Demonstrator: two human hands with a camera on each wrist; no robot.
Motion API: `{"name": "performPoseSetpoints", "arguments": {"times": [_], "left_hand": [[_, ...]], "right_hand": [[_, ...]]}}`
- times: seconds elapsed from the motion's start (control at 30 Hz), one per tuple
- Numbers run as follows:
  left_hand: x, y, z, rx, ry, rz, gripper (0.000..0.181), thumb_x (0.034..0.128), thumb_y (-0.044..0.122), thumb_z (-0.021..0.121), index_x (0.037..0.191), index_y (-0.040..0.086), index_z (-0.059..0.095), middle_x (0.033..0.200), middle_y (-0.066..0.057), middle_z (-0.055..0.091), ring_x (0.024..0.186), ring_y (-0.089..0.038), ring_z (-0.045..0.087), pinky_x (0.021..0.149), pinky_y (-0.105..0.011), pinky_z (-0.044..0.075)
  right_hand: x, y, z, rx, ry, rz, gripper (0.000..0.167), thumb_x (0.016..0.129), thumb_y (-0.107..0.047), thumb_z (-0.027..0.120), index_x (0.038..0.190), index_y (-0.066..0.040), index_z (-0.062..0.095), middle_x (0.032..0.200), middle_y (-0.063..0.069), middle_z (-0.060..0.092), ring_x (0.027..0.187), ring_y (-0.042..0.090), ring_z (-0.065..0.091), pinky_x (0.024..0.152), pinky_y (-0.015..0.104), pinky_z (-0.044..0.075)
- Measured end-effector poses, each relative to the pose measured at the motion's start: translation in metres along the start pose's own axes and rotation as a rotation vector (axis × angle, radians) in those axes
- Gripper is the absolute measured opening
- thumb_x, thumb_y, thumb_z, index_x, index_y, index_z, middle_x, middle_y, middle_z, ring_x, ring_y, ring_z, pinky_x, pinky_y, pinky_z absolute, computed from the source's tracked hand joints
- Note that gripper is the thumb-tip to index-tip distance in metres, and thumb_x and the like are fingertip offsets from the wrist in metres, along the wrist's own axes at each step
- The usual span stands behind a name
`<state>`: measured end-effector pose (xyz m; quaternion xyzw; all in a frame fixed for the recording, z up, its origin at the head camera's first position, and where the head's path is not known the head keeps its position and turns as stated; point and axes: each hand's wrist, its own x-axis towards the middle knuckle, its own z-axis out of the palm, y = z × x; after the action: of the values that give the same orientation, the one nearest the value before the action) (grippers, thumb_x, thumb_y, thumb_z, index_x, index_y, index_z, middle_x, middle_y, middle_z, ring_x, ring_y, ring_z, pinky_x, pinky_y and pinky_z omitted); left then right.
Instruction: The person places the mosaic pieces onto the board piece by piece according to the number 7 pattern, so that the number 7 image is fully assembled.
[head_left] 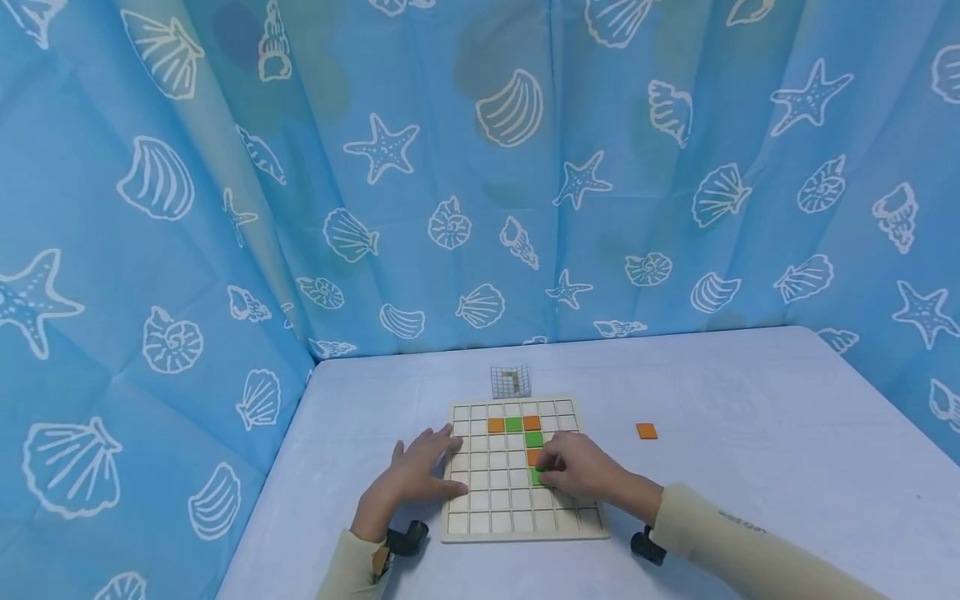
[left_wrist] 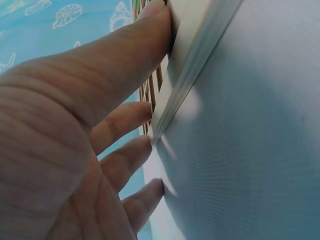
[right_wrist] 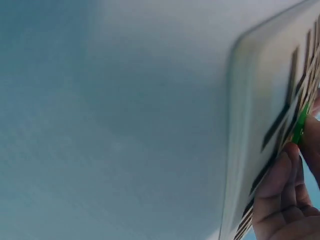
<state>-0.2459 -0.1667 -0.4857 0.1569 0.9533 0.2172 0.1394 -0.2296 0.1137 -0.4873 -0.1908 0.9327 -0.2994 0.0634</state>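
Observation:
A pale board (head_left: 480, 525) with a square grid lies on the table. Along one upper row and down a column sit orange (head_left: 496, 425) and green tiles (head_left: 513, 425) in turn. At the lower end of that column my right hand (head_left: 581, 467) pinches a green tile (head_left: 536, 477) at its cell; the right wrist view shows this green tile (right_wrist: 300, 125) on edge between thumb and finger. Spread along the board's left edge, my left hand (head_left: 416, 471) rests its thumb (left_wrist: 120, 60) and some fingers on the rim, with extended fingers.
One loose orange tile (head_left: 647, 431) lies on the table right of the board. Just behind the board is a small gridded card (head_left: 511, 382) with a coloured pattern. A blue shell-print curtain (head_left: 450, 275) hangs behind the white table (head_left: 750, 433) and along its sides.

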Motion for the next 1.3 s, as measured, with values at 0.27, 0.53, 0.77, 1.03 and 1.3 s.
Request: {"name": "performPoseSetpoints", "arguments": {"times": [0.27,0.53,0.77,1.03,1.3], "left_hand": [[0.0,-0.001,-0.003,0.004,-0.001,0.001,0.076,0.0793,0.047,0.079,0.143,0.016,0.052,0.162,-0.007,0.032,0.151,-0.037,0.021,0.117,-0.073,0.005],[-0.003,0.001,-0.009,0.019,0.012,0.006,0.074,0.0798,0.046,0.079,0.142,0.016,0.053,0.161,-0.008,0.033,0.151,-0.038,0.022,0.117,-0.073,0.006],[-0.001,0.004,-0.008,0.016,0.012,0.033,0.073,0.0806,0.044,0.079,0.142,0.016,0.052,0.161,-0.007,0.033,0.151,-0.037,0.022,0.117,-0.072,0.006],[0.0,0.0,-0.005,0.002,-0.01,0.0,0.075,0.0797,0.046,0.079,0.143,0.017,0.052,0.162,-0.006,0.032,0.151,-0.037,0.021,0.117,-0.072,0.004],[0.0,-0.001,-0.002,-0.032,-0.01,-0.001,0.075,0.0796,0.047,0.079,0.143,0.016,0.052,0.162,-0.008,0.031,0.151,-0.037,0.02,0.117,-0.072,0.003]], "right_hand": [[0.002,-0.003,0.001,0.125,-0.023,0.115,0.015,0.078,-0.009,0.083,0.087,-0.015,0.072,0.083,-0.006,0.065,0.077,0.009,0.057,0.069,0.024,0.053],[0.008,0.003,0.005,0.16,-0.023,0.096,0.017,0.077,-0.01,0.083,0.089,-0.017,0.073,0.085,-0.007,0.065,0.078,0.011,0.056,0.068,0.022,0.051],[0.007,0.009,0.004,0.19,-0.045,0.103,0.014,0.078,-0.008,0.081,0.087,-0.015,0.072,0.081,-0.004,0.062,0.076,0.013,0.054,0.065,0.023,0.048],[0.011,0.012,-0.001,0.254,-0.1,0.1,0.016,0.078,-0.008,0.081,0.09,-0.014,0.072,0.08,-0.002,0.062,0.076,0.014,0.055,0.062,0.024,0.049],[0.012,0.036,-0.042,0.34,-0.034,0.115,0.024,0.086,-0.014,0.076,0.108,-0.006,0.071,0.096,0.004,0.067,0.084,0.017,0.06,0.068,0.03,0.054]]}}
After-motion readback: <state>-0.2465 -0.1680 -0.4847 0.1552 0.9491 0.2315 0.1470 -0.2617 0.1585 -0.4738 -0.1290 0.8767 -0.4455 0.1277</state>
